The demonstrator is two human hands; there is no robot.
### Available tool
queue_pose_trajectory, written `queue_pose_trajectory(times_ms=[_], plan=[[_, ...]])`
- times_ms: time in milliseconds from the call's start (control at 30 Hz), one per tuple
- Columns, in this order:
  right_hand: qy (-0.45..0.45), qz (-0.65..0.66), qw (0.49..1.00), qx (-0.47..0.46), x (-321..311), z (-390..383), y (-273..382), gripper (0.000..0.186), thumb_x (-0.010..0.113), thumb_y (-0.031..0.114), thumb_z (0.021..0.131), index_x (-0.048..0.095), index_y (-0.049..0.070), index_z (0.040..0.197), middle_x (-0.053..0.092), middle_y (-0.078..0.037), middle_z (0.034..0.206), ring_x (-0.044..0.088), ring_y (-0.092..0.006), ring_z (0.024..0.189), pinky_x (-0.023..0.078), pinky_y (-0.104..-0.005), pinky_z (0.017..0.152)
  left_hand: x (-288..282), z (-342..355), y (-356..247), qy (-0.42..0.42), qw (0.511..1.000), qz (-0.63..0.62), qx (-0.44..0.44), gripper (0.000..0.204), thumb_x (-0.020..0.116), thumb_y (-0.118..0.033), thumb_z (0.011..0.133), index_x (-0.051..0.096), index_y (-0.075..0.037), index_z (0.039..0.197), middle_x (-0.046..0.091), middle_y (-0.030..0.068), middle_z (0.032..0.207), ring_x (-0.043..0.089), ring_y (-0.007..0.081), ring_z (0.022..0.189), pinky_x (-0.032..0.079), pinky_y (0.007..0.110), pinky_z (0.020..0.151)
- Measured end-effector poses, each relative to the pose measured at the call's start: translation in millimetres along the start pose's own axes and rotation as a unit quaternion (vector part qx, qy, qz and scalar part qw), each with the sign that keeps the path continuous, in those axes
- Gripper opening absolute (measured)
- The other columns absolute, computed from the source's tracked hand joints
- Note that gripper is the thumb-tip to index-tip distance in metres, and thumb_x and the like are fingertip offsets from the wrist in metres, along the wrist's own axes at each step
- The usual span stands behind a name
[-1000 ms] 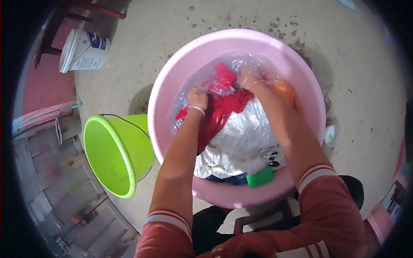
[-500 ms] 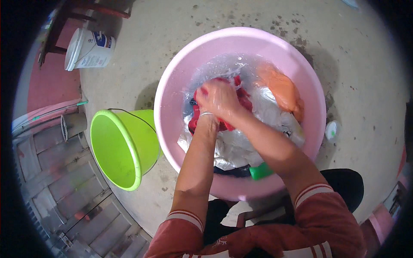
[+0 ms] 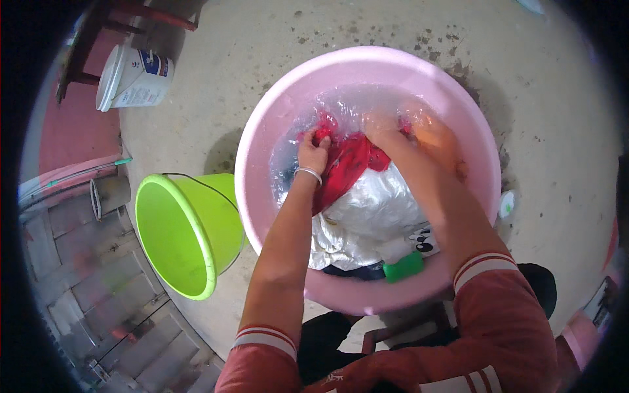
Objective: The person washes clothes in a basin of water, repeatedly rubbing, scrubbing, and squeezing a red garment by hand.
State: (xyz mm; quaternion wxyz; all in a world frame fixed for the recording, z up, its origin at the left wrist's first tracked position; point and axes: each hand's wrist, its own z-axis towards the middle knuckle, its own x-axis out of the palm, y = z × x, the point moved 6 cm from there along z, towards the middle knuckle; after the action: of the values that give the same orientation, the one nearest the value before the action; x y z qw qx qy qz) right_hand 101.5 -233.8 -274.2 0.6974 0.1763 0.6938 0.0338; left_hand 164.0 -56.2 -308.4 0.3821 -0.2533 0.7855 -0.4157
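Observation:
A wet red cloth lies across the water in a large pink basin. My left hand is closed on its left part, thumb and fingers pinching a bunched fold. Further right, my right hand grips the same cloth at the water's surface; its fingertips are under water and blurred. Beneath the cloth spreads a shiny silver-white fabric with a dark print near its lower right. Orange fabric floats beside my right forearm. A green block rests at the near side, above some dark cloth.
Left of the basin, a lime-green bucket is tipped toward the left. A white lidded pail stands at the far left near a dark wooden frame. A small white, green-marked object sits on the concrete floor right of the basin.
My hands were together over the bunched red cloth; now they are apart, the right one further right, and the cloth is spread between them. More of the silver-white fabric shows.

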Motion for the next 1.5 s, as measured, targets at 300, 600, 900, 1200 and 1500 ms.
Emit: queue_pose_trajectory(times_ms=[300,600,900,1200,1500], plan=[[-0.166,0.348,0.915,-0.119,-70,-69,155,0.010,0.063,0.016,0.070,0.057,0.010,0.065,0.058,-0.008,0.066,0.062,-0.0282,0.066,0.049,-0.0422,0.060,29,-43,-52,0.136,0.744,-0.635,-0.157,0.057,0.050,-0.056,0.089,0.054,-0.009,0.120,0.060,0.0104,0.112,0.059,0.0251,0.100,0.047,0.041,0.092],[-0.037,0.177,0.983,0.035,-113,11,53,0.033,0.052,0.037,0.082,0.069,0.009,0.081,0.066,-0.019,0.083,0.063,-0.0375,0.080,0.049,-0.0496,0.074,-93,-99,-24,0.130,0.932,-0.201,-0.272,0.054,0.040,-0.044,0.096,0.050,-0.002,0.128,0.062,0.0174,0.115,0.060,0.0283,0.104,0.044,0.040,0.097],[0.088,0.268,0.934,-0.220,-154,-10,108,0.042,0.074,0.030,0.069,0.064,0.005,0.102,0.063,-0.018,0.095,0.063,-0.0311,0.087,0.049,-0.0396,0.080,-64,-63,-106,0.137,0.974,0.137,0.115,0.038,0.074,-0.031,0.079,0.064,-0.005,0.103,0.069,0.0113,0.091,0.064,0.0220,0.090,0.049,0.037,0.085],[0.113,0.409,0.896,0.130,-102,-50,20,0.032,0.067,0.018,0.074,0.064,0.008,0.104,0.066,-0.013,0.097,0.065,-0.0251,0.086,0.050,-0.0355,0.079,-28,-86,-86,0.052,0.871,-0.478,-0.102,0.031,0.053,-0.025,0.092,0.059,-0.001,0.111,0.064,0.0142,0.109,0.063,0.0261,0.099,0.049,0.040,0.090],[-0.185,0.314,0.930,-0.052,-118,-75,142,0.016,0.066,0.028,0.072,0.062,0.012,0.069,0.062,-0.009,0.076,0.064,-0.0299,0.075,0.051,-0.0432,0.069,11,-77,-56,0.213,0.711,-0.670,-0.003,0.031,0.047,-0.039,0.092,0.057,-0.011,0.101,0.058,0.0068,0.098,0.057,0.0232,0.093,0.048,0.039,0.082]])
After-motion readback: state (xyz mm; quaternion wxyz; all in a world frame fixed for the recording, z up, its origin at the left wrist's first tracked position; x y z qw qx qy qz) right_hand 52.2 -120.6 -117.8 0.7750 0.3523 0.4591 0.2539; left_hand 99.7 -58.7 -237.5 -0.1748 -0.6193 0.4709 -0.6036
